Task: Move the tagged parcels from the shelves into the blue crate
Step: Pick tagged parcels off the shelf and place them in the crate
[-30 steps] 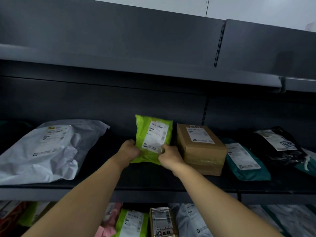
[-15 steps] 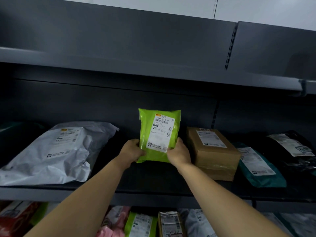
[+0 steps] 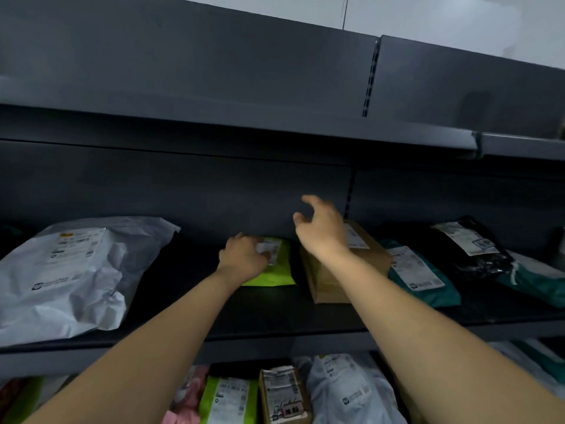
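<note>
**L hand on green parcel, R hand free**

Dark grey shelf unit [image 3: 275,304] fills the view, w/ 3 levels showing; upper shelf [image 3: 214,117] runs across above my hands.

Biggest item on the mid shelf is the white poly bag [image 3: 61,280], crumpled, at far left w/ its label up. Next is the cardboard box [image 3: 324,283], right of centre, label on top, partly behind my R forearm. Right of the box lies a teal bag [image 3: 428,286], touching or nearly touching it; can't tell which. Beyond that is a black bag [image 3: 470,252], also labelled.

The green parcel [image 3: 275,270] lies flat on the mid shelf, btwn white bag and box, just beside the box w/ a narrow dark gap. It's well apart from the white bag.

My left hand [image 3: 243,255] rests on the parcel's near-left part, fingers over its label. Motion blur there, so can't tell if I'm gripping or only pressing.

My right hand [image 3: 321,228] is up in the air above the box's left end, fingers loosely curled, thumb apart, holding nothing.

Lower shelf: white bag [image 3: 348,393], 2nd green parcel [image 3: 227,399], small brown box [image 3: 282,393] btwn those 2, pink bag [image 3: 189,390] left of the green one.
</note>
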`<state>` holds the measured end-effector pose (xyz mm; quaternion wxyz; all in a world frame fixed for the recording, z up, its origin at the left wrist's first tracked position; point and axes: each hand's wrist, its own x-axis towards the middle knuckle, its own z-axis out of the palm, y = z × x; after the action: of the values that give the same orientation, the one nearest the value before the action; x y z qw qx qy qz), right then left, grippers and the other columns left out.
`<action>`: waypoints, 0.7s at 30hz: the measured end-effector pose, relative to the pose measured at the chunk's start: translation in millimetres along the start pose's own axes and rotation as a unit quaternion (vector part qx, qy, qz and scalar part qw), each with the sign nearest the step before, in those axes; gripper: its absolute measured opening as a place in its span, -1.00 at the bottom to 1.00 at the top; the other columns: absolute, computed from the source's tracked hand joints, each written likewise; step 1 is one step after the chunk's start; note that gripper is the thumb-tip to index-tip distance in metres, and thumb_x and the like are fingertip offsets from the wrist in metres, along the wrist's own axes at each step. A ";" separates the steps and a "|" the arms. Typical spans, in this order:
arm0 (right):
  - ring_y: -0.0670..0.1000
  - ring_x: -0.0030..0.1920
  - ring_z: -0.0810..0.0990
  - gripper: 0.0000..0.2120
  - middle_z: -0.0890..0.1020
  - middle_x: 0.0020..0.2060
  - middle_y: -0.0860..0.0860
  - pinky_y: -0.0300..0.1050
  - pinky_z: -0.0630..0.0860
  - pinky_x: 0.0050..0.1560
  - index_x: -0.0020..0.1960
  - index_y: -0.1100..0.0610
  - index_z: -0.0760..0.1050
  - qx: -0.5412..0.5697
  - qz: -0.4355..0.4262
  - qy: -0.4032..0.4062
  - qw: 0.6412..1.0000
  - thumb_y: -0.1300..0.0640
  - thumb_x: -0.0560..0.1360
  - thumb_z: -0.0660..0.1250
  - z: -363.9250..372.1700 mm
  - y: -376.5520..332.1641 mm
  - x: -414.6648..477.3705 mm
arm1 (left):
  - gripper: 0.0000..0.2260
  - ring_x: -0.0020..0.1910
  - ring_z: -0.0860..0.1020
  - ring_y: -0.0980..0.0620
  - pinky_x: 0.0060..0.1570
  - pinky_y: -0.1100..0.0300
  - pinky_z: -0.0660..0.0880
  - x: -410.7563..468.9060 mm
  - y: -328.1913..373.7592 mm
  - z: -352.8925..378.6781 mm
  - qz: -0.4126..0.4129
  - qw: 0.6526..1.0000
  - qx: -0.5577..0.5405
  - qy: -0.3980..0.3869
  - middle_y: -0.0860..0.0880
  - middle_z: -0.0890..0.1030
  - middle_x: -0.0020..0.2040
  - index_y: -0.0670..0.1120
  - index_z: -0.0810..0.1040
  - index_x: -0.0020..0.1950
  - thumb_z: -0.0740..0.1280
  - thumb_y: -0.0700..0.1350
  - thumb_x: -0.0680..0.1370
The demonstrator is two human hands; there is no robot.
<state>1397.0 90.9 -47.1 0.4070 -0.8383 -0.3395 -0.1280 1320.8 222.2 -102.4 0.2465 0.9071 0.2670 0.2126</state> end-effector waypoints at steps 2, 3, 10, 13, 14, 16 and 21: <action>0.11 0.36 0.41 -0.54 0.38 0.40 0.04 -0.05 0.42 0.24 0.47 0.02 0.29 -0.033 0.007 0.011 0.999 0.01 0.59 0.24 -20.8 15.0 8.8 | -0.64 0.32 0.44 -0.11 0.27 0.14 0.38 -5.0 23.4 4.1 0.039 0.996 -0.078 -0.008 -0.12 0.51 0.31 -0.11 0.51 0.32 0.29 0.02 0.58; 0.11 0.33 0.44 -0.52 0.38 0.41 0.05 -0.07 0.44 0.20 0.47 0.02 0.28 -0.041 0.027 0.008 0.999 0.00 0.59 0.25 -29.3 26.6 12.2 | -0.62 0.32 0.45 -0.09 0.25 0.17 0.38 -6.9 35.2 6.6 0.040 0.994 -0.104 -0.022 -0.10 0.52 0.32 -0.12 0.50 0.34 0.26 0.06 0.60; 0.14 0.26 0.46 -0.33 0.40 0.38 0.15 0.01 0.50 0.20 0.51 0.14 0.16 0.069 0.228 -0.094 0.967 -0.05 0.52 0.34 -56.8 112.1 10.5 | -0.54 0.33 0.43 -0.09 0.21 0.15 0.36 -8.0 88.6 38.8 -0.039 0.971 -0.219 -0.091 -0.04 0.48 0.36 -0.05 0.43 0.40 0.14 0.18 0.61; 0.15 0.25 0.45 -0.28 0.44 0.35 0.13 0.09 0.48 0.18 0.47 0.13 0.22 0.201 0.324 -0.164 0.910 -0.18 0.47 0.39 -65.4 120.5 4.2 | -0.54 0.33 0.42 -0.09 0.19 0.10 0.39 -11.3 99.4 48.9 -0.110 0.951 -0.265 -0.111 -0.04 0.45 0.38 -0.06 0.35 0.44 0.18 0.14 0.62; 0.17 0.29 0.43 -0.25 0.43 0.36 0.12 0.16 0.43 0.25 0.48 0.10 0.22 0.199 0.331 -0.186 0.903 -0.21 0.44 0.40 -68.0 123.5 3.6 | -0.54 0.33 0.42 -0.09 0.21 0.06 0.40 -12.9 101.5 52.0 -0.132 0.943 -0.284 -0.108 -0.05 0.45 0.38 -0.06 0.33 0.45 0.20 0.12 0.62; 0.14 0.21 0.46 -0.29 0.48 0.29 0.11 0.14 0.46 0.19 0.45 0.08 0.27 0.206 0.314 -0.210 0.903 -0.19 0.43 0.42 -71.4 128.7 3.2 | -0.54 0.31 0.43 -0.09 0.22 0.03 0.41 -16.7 105.4 56.3 -0.161 0.932 -0.313 -0.093 -0.06 0.46 0.38 -0.07 0.29 0.48 0.21 0.07 0.62; 0.02 0.07 0.51 -0.56 0.55 0.15 -0.01 -0.06 0.48 0.00 0.28 0.02 0.39 0.292 0.208 -0.145 0.922 -0.03 0.47 0.43 -69.2 135.7 -3.7 | -0.58 0.26 0.47 -0.04 0.22 0.08 0.44 -24.8 108.4 57.8 -0.114 0.932 -0.344 -0.011 -0.04 0.49 0.35 -0.05 0.32 0.48 0.24 -0.13 0.61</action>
<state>1489.9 -23.5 -85.7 0.5978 -0.7433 -0.2348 0.1873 1372.9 108.5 -93.4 0.5691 0.7322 0.2762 0.2524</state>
